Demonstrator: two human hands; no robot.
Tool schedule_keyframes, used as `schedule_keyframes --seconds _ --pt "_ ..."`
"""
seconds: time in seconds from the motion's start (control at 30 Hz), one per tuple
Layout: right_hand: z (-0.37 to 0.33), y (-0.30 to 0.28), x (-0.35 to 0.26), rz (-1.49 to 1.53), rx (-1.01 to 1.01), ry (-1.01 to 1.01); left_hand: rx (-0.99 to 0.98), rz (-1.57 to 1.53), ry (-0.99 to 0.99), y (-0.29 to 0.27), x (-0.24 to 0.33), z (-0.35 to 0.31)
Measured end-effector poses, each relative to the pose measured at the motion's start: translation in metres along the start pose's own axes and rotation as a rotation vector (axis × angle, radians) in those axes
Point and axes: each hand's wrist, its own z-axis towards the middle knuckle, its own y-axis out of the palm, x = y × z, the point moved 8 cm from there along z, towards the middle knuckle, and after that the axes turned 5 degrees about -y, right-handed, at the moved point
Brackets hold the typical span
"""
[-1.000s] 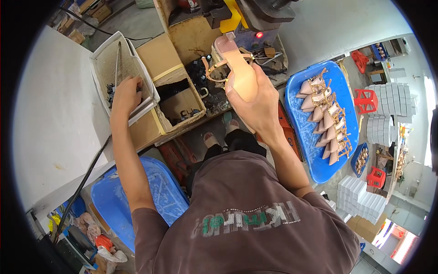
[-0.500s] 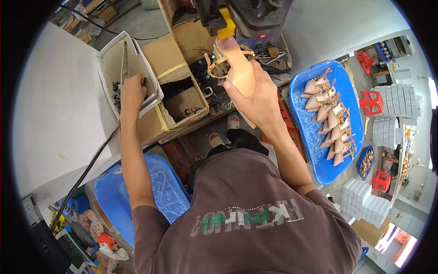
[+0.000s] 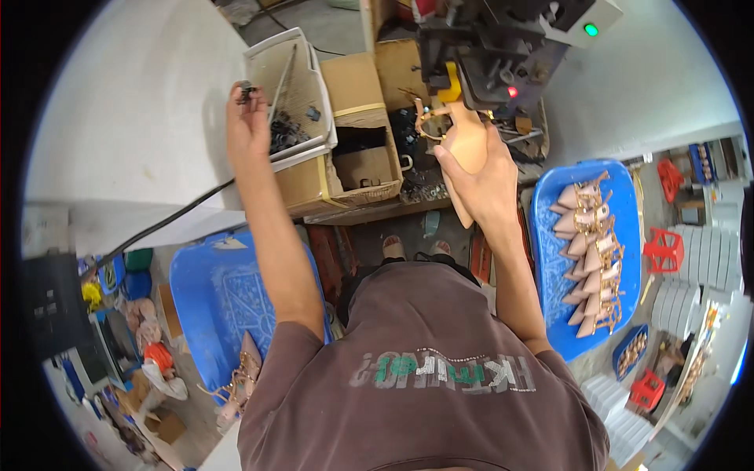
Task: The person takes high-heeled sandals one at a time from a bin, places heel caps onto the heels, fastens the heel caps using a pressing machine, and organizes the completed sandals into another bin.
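My left hand point(image 3: 250, 129) is raised beside the white box point(image 3: 320, 74), its fingers curled around a small dark piece point(image 3: 246, 92) too small to name. Inside that box lie a pile of small dark bits point(image 3: 289, 132) and a long thin rod point(image 3: 281, 82). My right hand point(image 3: 485, 179) grips a pointed sandal point(image 3: 470, 143), its tan sole facing up and studded straps hanging at the side. The sandal's heel end is up against the dark machine point(image 3: 503, 59), under a yellow part point(image 3: 451, 83); exactly where it touches is hidden.
A blue tub point(image 3: 550, 302) on the right holds a row of pointed sandals point(image 3: 587, 251). Another blue tub point(image 3: 206, 271) at lower left has a few sandals point(image 3: 245, 375). An open cardboard box point(image 3: 365, 166) stands before me; a black cable point(image 3: 169, 221) crosses the left side.
My left hand has come up out of the white box with the small dark piece. My right hand still holds the sandal at the machine. The whole view has shifted.
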Motion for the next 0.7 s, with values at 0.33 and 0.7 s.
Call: schedule_keyframes --seconds 0.33,0.7 --pt "-0.003 0.004 -0.001 -0.071 -0.059 0.042 0.002 -1.027 -0.284 0.007 -0.055 -0.006" --pt "0.013 0.008 0.018 0.116 0.024 0.040 0.297 -0.116 -0.623 0.016 -0.198 -0.135"
